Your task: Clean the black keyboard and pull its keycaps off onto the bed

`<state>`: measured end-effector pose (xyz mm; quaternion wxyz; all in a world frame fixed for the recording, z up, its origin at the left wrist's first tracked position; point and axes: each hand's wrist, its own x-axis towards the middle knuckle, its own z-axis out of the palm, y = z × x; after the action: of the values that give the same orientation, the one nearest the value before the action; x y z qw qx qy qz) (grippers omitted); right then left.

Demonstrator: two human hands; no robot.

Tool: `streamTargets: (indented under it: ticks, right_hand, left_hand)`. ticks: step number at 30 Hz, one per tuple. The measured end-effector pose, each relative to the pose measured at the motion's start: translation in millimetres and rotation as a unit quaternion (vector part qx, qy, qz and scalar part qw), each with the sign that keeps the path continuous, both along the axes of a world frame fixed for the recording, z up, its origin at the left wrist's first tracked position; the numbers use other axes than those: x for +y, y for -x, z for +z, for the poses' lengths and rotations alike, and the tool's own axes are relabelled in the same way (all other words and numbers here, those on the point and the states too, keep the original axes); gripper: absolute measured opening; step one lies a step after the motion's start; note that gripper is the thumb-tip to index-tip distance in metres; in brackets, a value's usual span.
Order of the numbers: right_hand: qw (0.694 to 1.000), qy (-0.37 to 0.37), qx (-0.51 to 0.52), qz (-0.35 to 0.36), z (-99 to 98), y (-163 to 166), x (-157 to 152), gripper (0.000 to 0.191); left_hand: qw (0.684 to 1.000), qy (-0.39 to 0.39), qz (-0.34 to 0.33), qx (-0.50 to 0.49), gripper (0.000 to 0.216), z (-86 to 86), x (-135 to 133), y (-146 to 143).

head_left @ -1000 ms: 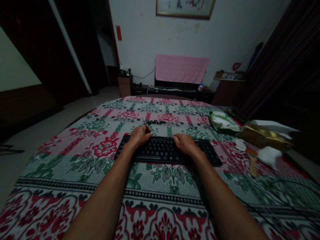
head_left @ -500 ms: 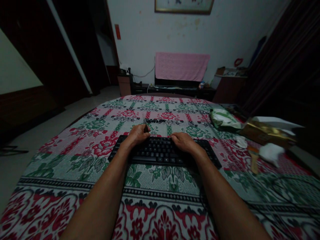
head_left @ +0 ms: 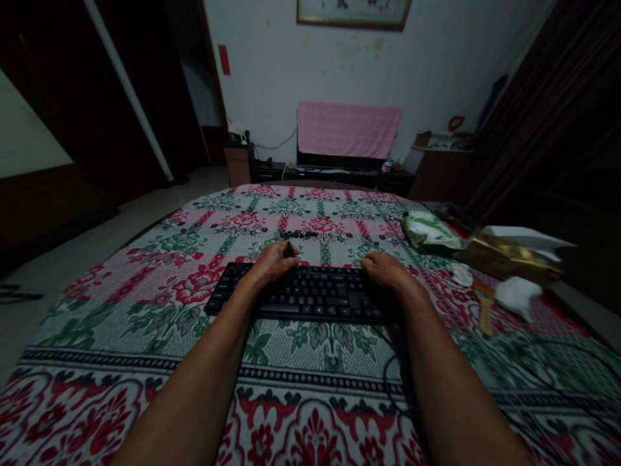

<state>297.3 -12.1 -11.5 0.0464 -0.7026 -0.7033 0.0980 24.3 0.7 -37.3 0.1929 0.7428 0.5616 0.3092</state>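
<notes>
A black keyboard lies flat on a floral bed cover. My left hand rests on the keyboard's far left part. Its fingers are closed round a small thin dark object that sticks out past the far edge, too small to name. My right hand sits on the right part of the keyboard, knuckles up, fingers curled over its far edge. That hand and forearm hide the keyboard's right end. A dark cable loops on the cover under my right forearm.
To the right on the bed lie a green-and-white packet, a gold box, a white cloth and a wooden-handled brush. A pink cloth drapes a dark unit at the far wall. Bare floor lies left of the bed.
My right hand has slid from the keyboard's middle to its right part. The left hand stays at the far edge with the thin object. The view shifted slightly.
</notes>
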Motion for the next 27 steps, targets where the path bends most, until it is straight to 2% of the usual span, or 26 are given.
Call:
streamTargets:
  ticks: [4,10,15,17,20,22,24,27]
  right_hand:
    - [0.999,0.018,-0.008,0.03,-6.3,-6,5,0.039]
    - [0.999,0.003,-0.028,0.03,-6.2,-1,4,0.04]
    - [0.999,0.004,-0.015,0.03,-4.1,17,-2,0.039]
    - [1.0,0.014,-0.009,0.019,-3.2,25,-6,0.039]
    - [1.0,-0.002,-0.011,-0.003,-2.6,40,-11,0.037]
    - [0.998,-0.049,0.003,0.027,-3.3,51,-15,0.036]
    - [0.991,-0.083,0.034,0.096,-4.7,60,-18,0.036]
    - [0.98,-0.089,0.059,0.168,-7.9,69,-21,0.035]
  left_hand:
    - [1.0,-0.002,-0.001,0.008,0.022,-0.5,-2,-2]
    - [1.0,0.007,0.004,0.015,0.021,-0.6,-2,3]
    - [0.998,0.016,0.051,0.032,0.022,5.3,-1,18]
    - [0.998,0.023,0.054,0.014,0.021,10.3,-1,23]
    - [0.997,0.034,0.004,-0.067,0.022,15.1,-3,25]
    - [0.99,0.045,-0.031,-0.128,0.024,14.0,-3,22]
    - [0.982,0.056,-0.05,-0.172,0.025,9.5,-3,17]
    - [0.976,0.058,-0.071,-0.199,0.026,0.4,-1,12]
